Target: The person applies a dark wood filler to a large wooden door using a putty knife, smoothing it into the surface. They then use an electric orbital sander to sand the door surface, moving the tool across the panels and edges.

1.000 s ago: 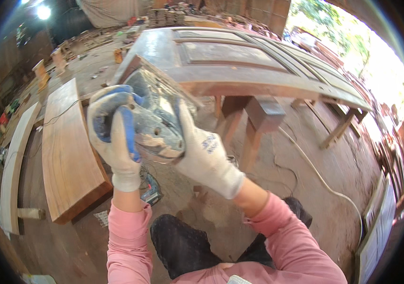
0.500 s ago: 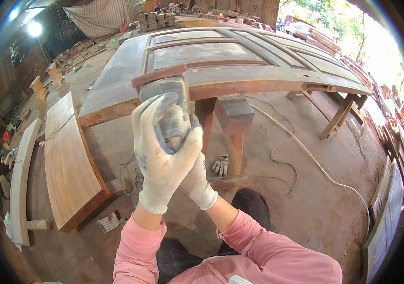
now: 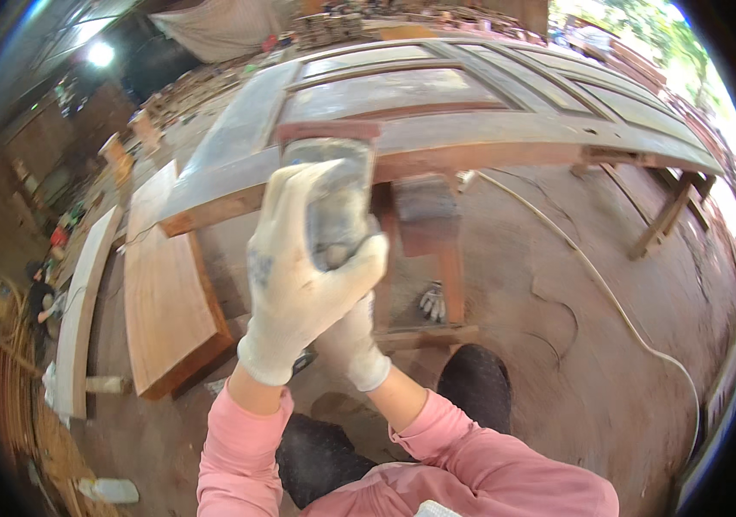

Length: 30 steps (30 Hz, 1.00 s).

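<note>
A dusty handheld power sander (image 3: 339,194) with a reddish-brown pad at its far end is in my gloved hands. My left hand (image 3: 299,258) wraps over its body, thumb on the right side. Beneath and behind it, my right hand (image 3: 352,345) closes around the sander's rear; its fingers are mostly hidden. Beyond lies a large panelled wooden door (image 3: 488,129), flat and raised off the floor. The sander's pad overlaps the door's near edge in view; I cannot tell whether they touch.
A thick wooden plank (image 3: 170,293) and a paler, narrower board (image 3: 83,319) lie at left, a person (image 3: 40,297) beyond them. A wooden block support (image 3: 426,211) stands under the door's edge, a glove (image 3: 432,302) near its foot. A pale hose (image 3: 596,276) crosses the floor at right.
My view has turned, so the surroundings sit farther right in the picture. The sander has swung slightly right and looks less tilted; both hands keep their hold.
</note>
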Motion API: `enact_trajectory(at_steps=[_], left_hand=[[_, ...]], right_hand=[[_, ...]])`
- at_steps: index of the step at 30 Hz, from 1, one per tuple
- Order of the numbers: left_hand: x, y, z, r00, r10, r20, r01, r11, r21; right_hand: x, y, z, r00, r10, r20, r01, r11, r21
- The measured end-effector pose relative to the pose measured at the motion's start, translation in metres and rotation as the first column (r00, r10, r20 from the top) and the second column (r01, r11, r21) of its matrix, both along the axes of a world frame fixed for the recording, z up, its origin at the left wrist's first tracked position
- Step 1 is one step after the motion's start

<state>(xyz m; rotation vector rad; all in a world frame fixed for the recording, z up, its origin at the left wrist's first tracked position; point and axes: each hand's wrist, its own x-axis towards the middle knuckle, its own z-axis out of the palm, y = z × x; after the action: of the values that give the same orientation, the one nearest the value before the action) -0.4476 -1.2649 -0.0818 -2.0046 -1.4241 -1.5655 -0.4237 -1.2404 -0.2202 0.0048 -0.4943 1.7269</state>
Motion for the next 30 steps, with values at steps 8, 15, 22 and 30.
enact_trajectory(at_steps=[8,15,22,30], left_hand=[[0.023,0.009,0.019,0.986,-0.069,-0.152,0.06,0.996,-0.065],[0.026,0.01,0.023,0.981,-0.068,-0.183,0.055,0.996,-0.076],[0.008,-0.005,0.006,0.985,-0.021,-0.172,0.001,0.993,-0.116],[0.015,0.004,0.017,0.976,-0.05,-0.213,0.034,0.996,-0.076]], right_hand=[[0.003,-0.002,-0.008,0.909,0.363,-0.207,-0.35,0.932,0.094],[-0.005,-0.003,-0.014,0.897,0.406,-0.173,-0.395,0.914,0.093],[-0.011,-0.009,-0.019,0.895,0.411,-0.172,-0.404,0.912,0.073],[-0.025,-0.009,-0.039,0.914,0.361,-0.185,-0.365,0.931,0.018]])
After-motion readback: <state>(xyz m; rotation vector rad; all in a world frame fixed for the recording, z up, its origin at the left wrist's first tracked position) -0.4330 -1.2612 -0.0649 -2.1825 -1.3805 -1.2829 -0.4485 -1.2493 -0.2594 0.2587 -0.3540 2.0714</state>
